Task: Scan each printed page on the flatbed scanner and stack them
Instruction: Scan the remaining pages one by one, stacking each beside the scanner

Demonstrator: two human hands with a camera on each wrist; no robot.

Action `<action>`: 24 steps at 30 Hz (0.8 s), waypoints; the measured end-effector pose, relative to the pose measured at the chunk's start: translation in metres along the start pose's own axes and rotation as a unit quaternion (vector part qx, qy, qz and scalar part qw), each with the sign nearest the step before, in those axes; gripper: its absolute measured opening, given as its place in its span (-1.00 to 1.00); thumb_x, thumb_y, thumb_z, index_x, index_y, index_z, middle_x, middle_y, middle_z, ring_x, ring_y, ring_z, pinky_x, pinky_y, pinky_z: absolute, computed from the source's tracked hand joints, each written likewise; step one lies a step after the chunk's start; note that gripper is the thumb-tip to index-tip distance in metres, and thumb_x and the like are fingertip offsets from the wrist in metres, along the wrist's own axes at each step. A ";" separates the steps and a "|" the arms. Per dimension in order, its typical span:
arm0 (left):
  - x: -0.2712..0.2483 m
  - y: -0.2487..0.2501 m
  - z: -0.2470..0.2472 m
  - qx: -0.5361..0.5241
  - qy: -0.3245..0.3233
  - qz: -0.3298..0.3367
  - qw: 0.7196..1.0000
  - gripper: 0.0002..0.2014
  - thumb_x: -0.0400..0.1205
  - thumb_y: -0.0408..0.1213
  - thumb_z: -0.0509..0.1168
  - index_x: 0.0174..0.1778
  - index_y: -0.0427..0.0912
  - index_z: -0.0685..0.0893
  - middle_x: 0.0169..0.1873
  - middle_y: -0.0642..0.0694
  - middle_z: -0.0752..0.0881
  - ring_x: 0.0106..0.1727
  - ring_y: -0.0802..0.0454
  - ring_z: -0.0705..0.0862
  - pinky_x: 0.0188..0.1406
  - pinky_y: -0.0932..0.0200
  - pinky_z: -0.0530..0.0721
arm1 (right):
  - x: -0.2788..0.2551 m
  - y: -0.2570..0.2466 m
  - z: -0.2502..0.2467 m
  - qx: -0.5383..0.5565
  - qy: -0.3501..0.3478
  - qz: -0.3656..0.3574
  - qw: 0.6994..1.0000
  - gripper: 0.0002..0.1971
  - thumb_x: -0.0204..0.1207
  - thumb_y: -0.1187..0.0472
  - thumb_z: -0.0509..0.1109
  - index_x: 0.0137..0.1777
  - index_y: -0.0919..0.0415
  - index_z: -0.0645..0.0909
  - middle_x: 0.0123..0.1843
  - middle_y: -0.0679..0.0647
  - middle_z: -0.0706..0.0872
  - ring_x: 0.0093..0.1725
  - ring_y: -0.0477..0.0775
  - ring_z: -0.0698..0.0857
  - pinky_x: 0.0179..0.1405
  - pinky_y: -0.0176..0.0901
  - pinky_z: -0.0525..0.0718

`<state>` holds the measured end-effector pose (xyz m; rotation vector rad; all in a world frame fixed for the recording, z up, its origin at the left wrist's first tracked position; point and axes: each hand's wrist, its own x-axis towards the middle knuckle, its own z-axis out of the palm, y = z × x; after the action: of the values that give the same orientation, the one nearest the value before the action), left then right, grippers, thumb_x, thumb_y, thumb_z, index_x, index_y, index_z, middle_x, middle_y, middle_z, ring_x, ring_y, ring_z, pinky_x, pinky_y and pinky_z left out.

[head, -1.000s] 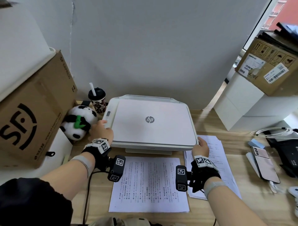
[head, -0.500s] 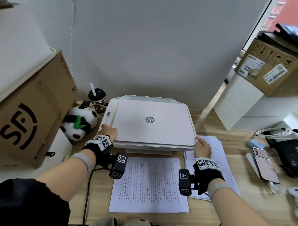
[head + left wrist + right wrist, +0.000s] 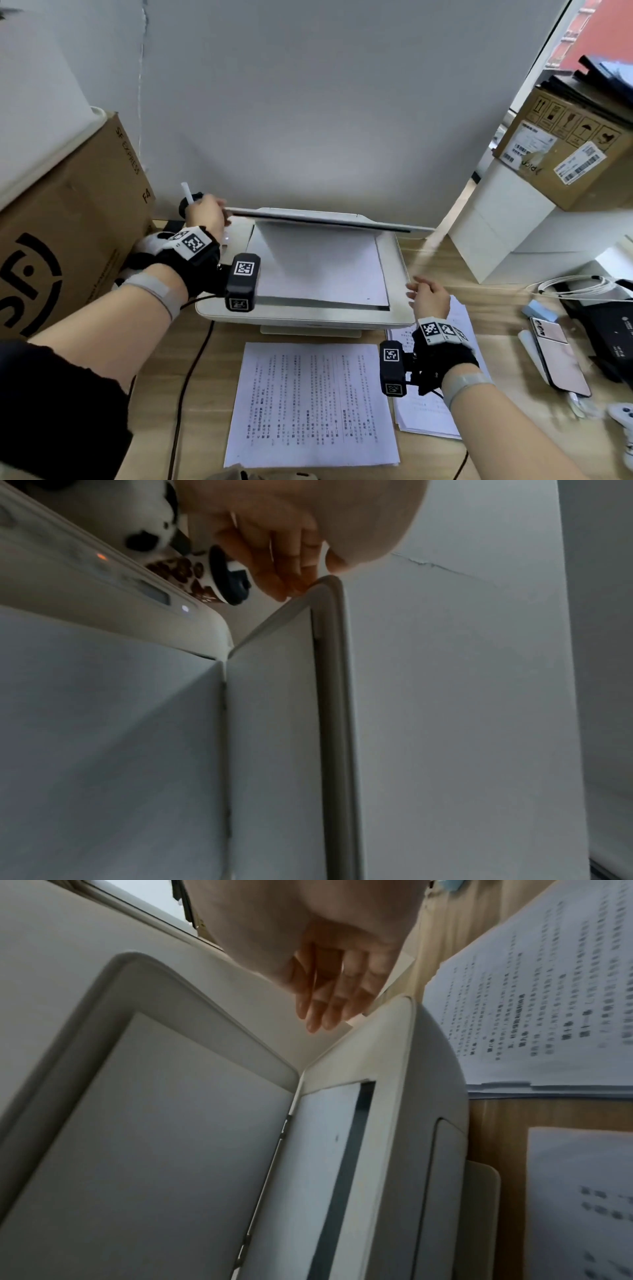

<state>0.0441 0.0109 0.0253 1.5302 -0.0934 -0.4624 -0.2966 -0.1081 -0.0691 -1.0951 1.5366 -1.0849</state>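
Observation:
The white flatbed scanner (image 3: 305, 315) stands at the back of the wooden desk, with its lid (image 3: 318, 221) raised. My left hand (image 3: 205, 212) pinches the lid's left front corner (image 3: 327, 588) and holds it up. A white page (image 3: 318, 270) lies face down on the glass (image 3: 318, 1150). My right hand (image 3: 428, 294) hovers with straight fingers (image 3: 322, 1007) by the scanner's right front corner and holds nothing. One printed page (image 3: 311, 404) lies in front of the scanner. A stack of printed pages (image 3: 431, 411) lies to its right, partly under my right wrist.
A large cardboard box (image 3: 61, 240), a panda plush (image 3: 150, 243) and a drink cup (image 3: 219, 580) crowd the scanner's left side. White boxes (image 3: 507, 222) with a cardboard box (image 3: 565, 150) on top stand at the right. A phone (image 3: 558, 356) and cables (image 3: 575, 287) lie at far right.
The lid was down; my left hand has lifted it by its left front corner. My right hand has come off the scanner's right front corner and now hovers beside it.

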 end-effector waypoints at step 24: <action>0.036 0.017 0.058 0.122 -0.103 0.064 0.985 -0.35 0.67 -0.41 0.03 0.66 0.03 0.00 -0.08 -0.08 0.57 -0.31 0.03 0.56 -0.48 0.30 0.46 | 0.002 -0.027 0.071 -0.530 -0.121 -0.109 0.832 -0.49 0.43 -0.09 0.47 0.32 0.12 0.56 0.38 0.12 0.47 0.42 0.18 0.43 0.37 0.01 0.49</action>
<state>0.0608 -0.0564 0.0371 1.6991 -0.4206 -0.5199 -0.2238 -0.1257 -0.0566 -2.0885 1.8391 -0.0921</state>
